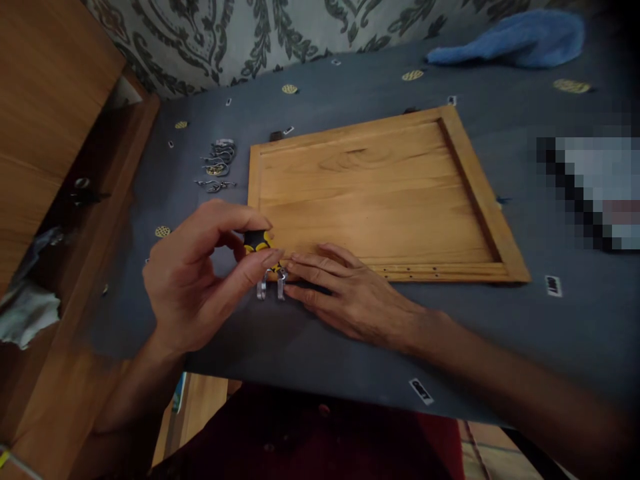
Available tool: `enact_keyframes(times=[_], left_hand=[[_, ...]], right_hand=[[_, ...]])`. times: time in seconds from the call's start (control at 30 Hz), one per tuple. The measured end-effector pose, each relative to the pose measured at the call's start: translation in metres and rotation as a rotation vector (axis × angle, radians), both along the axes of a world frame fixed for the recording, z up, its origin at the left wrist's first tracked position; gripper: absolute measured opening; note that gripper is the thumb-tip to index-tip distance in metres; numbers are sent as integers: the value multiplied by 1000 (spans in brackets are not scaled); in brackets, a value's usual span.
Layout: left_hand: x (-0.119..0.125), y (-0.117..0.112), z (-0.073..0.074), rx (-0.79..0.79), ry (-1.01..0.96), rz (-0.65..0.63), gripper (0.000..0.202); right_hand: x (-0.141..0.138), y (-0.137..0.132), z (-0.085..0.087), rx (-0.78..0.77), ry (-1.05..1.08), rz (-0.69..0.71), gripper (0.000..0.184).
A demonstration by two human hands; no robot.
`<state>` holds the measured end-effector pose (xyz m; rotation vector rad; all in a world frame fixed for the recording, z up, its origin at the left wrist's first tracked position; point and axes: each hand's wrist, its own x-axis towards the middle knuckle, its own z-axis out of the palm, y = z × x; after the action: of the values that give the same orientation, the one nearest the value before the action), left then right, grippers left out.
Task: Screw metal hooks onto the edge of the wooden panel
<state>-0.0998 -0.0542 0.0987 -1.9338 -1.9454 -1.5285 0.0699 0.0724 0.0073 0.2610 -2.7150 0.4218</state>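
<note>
- On the gray tablecloth (500,140), in front of the person, a wooden panel (370,207) with a raised frame lies flat. I can see small dark holes along its near rail.
- At the near left corner of the panel, a silver metal hook (281,287) sits against the rail, its two prongs pointing toward the person.
- Left hand (203,277): thumb and forefinger pinch a black-and-yellow handle (257,240) directly above the hook. The remaining fingers curl behind and are partly hidden from me.
- Right hand (345,293): fingers extended and slightly spread across the near rail, tips just beside the hook. From where I stand, I cannot tell whether the fingertips grip it.
- Left of the panel, well apart from the hook, a group of spare hooks (223,155) lies on the tablecloth, most of them in a close row.
- Toward the back right, near the patterned wallpaper (300,30), a blue cloth (525,41) lies crumpled.
- Along the left side, a wooden cabinet (45,87) adjoins the table.
</note>
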Motion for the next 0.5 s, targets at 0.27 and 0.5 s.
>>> enact_keyframes(times=[0.27, 0.5], left_hand=[[2, 0, 2, -42, -25, 15, 26], [-1, 0, 1, -48, -15, -19, 31]], right_hand=[[-2, -1, -1, -8, -12, -9, 30], [-2, -2, -3, 4, -15, -12, 29]])
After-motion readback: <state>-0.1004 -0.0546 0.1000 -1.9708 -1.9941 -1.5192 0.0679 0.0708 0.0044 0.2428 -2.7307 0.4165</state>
